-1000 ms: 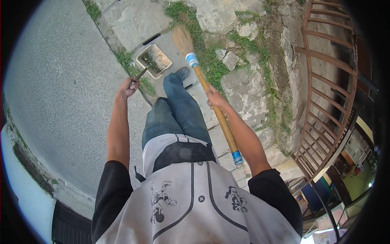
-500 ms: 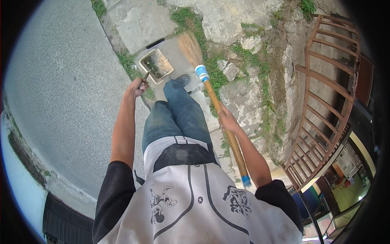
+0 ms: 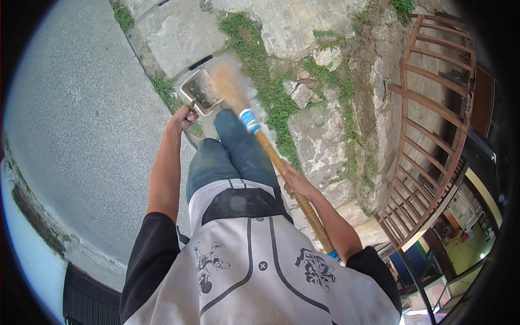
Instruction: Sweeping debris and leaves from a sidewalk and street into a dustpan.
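Head view, looking straight down the body. Left hand (image 3: 183, 116) is closed in a fist around the thin dark handle of a square metal dustpan (image 3: 201, 90); the pan sits low on the ground beside a cracked grey concrete slab (image 3: 173, 35), with dark debris showing inside it. Right hand (image 3: 297, 184) is wrapped fully around the mid-shaft of a long broom with an orange-brown wooden handle (image 3: 281, 172), fingers curled shut on the stick. The handle runs diagonally from beside the right elbow up to a blue-and-white wrapped band, beyond which the tan bristle head (image 3: 227, 81) appears motion-blurred, its tip lying over the right edge of the dustpan. Blue-jeaned legs (image 3: 230, 157) stand between the two arms. Grass and broken stone (image 3: 319, 130) lie to the right, a rust-coloured metal gate (image 3: 433, 124) further right; smooth grey pavement (image 3: 70, 141) on the left.
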The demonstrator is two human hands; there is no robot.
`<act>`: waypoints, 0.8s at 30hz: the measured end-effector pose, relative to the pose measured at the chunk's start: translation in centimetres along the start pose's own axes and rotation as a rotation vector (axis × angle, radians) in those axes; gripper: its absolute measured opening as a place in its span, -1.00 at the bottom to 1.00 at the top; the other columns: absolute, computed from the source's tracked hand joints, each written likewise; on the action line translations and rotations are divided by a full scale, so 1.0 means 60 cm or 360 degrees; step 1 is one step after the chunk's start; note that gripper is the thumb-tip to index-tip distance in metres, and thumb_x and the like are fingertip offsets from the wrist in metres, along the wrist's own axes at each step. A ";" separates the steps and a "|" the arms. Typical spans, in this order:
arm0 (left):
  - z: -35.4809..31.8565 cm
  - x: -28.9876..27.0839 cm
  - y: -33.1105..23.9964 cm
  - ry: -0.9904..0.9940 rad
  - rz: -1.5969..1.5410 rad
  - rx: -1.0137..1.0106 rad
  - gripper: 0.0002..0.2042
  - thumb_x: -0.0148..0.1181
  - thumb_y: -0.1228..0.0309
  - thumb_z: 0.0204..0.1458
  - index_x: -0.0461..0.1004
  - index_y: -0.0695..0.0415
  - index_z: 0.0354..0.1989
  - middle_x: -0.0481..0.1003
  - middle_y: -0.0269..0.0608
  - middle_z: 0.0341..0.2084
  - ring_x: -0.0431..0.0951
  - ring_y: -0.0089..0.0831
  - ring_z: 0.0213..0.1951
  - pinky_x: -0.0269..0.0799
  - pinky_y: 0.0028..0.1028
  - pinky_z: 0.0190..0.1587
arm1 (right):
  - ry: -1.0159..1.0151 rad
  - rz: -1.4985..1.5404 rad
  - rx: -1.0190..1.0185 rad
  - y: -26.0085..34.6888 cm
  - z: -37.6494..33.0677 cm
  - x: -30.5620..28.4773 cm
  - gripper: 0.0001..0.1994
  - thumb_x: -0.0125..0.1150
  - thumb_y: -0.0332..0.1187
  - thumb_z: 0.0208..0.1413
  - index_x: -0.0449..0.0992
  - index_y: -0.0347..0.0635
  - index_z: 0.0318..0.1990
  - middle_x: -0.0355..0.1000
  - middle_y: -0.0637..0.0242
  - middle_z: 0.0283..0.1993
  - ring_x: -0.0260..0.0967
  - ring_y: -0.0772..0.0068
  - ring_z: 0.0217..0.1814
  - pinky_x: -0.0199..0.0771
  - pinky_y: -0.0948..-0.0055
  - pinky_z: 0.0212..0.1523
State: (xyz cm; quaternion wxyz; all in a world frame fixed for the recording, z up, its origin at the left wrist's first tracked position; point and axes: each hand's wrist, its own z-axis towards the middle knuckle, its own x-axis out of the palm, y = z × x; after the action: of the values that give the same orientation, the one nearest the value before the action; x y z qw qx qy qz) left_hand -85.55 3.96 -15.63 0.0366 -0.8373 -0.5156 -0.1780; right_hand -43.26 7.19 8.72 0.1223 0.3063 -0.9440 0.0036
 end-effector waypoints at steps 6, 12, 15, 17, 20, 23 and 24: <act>0.006 0.043 -0.002 -0.0059 0.0098 0.0043 -0.91 -0.21 0.64 -0.01 0.06 0.19 -0.41 0.16 -0.24 -0.61 0.16 -0.56 -0.65 -0.02 -0.67 -0.80 | -0.0467 0.0283 -0.0263 0.008 0.093 -0.041 -0.42 -0.15 -0.22 0.27 -0.14 0.21 0.41 0.17 0.44 -0.47 0.15 0.62 -0.67 0.30 0.52 -0.73; -0.003 0.056 0.009 -0.0046 0.0407 0.0049 -0.95 -0.18 0.61 0.02 0.13 0.21 -0.43 0.15 -0.31 -0.64 0.12 -0.61 -0.72 0.04 -0.66 -0.77 | 0.0098 0.0299 -0.0093 -0.079 0.115 -0.003 -0.42 -0.24 -0.17 0.29 -0.21 0.13 0.42 0.11 0.44 -0.62 0.15 0.56 -0.70 0.28 0.50 -0.72; -0.053 -0.025 -0.007 0.0159 0.0234 0.0108 -0.90 -0.21 0.55 0.10 0.14 0.19 -0.47 0.10 -0.46 -0.72 0.07 -0.65 -0.75 -0.01 -0.67 -0.74 | 0.0138 0.0212 -0.0088 -0.072 0.013 0.027 -0.43 -0.24 -0.16 0.29 -0.19 0.15 0.41 0.11 0.44 -0.63 0.13 0.56 -0.72 0.26 0.51 -0.72; -0.107 -0.039 -0.024 0.0161 0.0228 0.0088 -0.89 -0.21 0.55 0.11 0.14 0.19 -0.47 0.10 -0.46 -0.72 0.06 -0.67 -0.74 -0.01 -0.68 -0.75 | 0.0115 0.0468 -0.0115 -0.076 -0.038 0.036 -0.44 -0.24 -0.17 0.29 -0.17 0.20 0.41 0.14 0.40 -0.62 0.11 0.58 -0.73 0.27 0.52 -0.71; -0.172 -0.040 -0.082 0.0192 0.0251 -0.0027 -0.89 -0.21 0.56 0.11 0.13 0.18 -0.47 0.10 -0.44 -0.71 0.08 -0.68 -0.72 0.01 -0.70 -0.76 | -0.0080 0.0679 -0.0177 -0.052 -0.073 0.046 -0.44 -0.23 -0.19 0.28 -0.15 0.25 0.41 0.18 0.38 -0.61 0.10 0.60 -0.73 0.25 0.54 -0.72; -0.219 -0.012 -0.151 0.0190 0.0326 -0.0050 -0.90 -0.21 0.58 0.09 0.12 0.19 -0.47 0.10 -0.42 -0.70 0.10 -0.69 -0.70 0.02 -0.72 -0.77 | -0.0332 0.0638 -0.0440 0.007 -0.056 0.056 -0.44 -0.20 -0.19 0.28 -0.12 0.24 0.41 0.17 0.42 -0.63 0.11 0.62 -0.72 0.25 0.57 -0.73; -0.232 0.000 -0.177 0.0162 0.0362 -0.0001 -0.89 -0.21 0.57 0.10 0.13 0.21 -0.47 0.12 -0.41 -0.70 0.10 -0.70 -0.70 0.03 -0.73 -0.77 | -0.0415 0.0600 -0.0521 0.033 -0.044 0.060 -0.45 -0.20 -0.20 0.28 -0.10 0.23 0.41 0.16 0.43 -0.64 0.12 0.62 -0.72 0.25 0.57 -0.73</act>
State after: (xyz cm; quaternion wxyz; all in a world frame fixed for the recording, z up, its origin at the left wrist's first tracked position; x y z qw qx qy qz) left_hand -98.49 5.53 -3.93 0.0825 -0.8803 -0.4148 -0.2152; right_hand -46.62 6.91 12.25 0.0448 0.0992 -0.9801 -0.1658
